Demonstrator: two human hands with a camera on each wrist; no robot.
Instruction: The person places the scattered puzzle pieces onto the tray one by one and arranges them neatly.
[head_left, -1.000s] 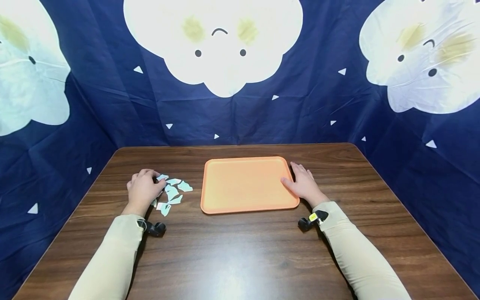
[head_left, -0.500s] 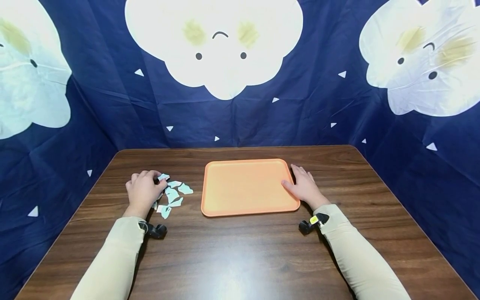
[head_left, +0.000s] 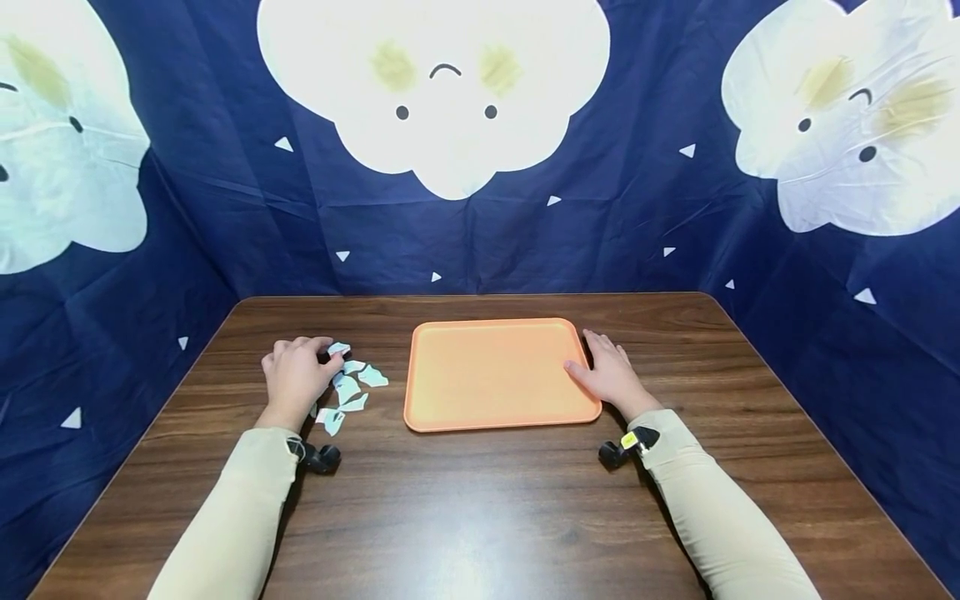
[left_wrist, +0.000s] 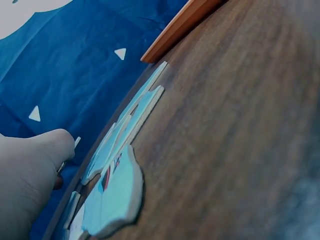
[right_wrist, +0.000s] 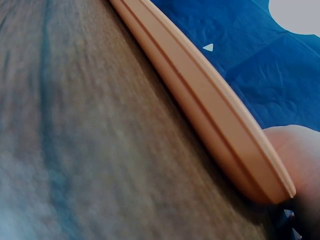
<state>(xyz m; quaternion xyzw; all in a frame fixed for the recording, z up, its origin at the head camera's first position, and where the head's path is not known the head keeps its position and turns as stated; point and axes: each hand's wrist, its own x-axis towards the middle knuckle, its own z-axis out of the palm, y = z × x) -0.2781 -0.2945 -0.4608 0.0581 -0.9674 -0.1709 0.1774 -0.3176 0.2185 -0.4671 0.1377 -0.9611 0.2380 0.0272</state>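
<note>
In the head view my left hand is at the left of the table, thumb and fingers pinching a light blue puzzle piece. In the left wrist view only a thin edge of this piece shows past the thumb; fingers hide the rest. Several other flat, jagged puzzle pieces lie loose just right of this hand, one with a red and blue print. My right hand rests at the right edge of an orange tray, thumb over the rim, fingers extended along the outside.
The tray lies flat in the middle of the brown wooden table, to the right of the loose pieces. A dark blue curtain with white cloud prints stands behind the table and on both sides. Each wrist wears a small black camera.
My left hand has moved a little to the right, away from the user's side, and the pinched puzzle piece has moved with it. The right hand and the tray stay in place.
</note>
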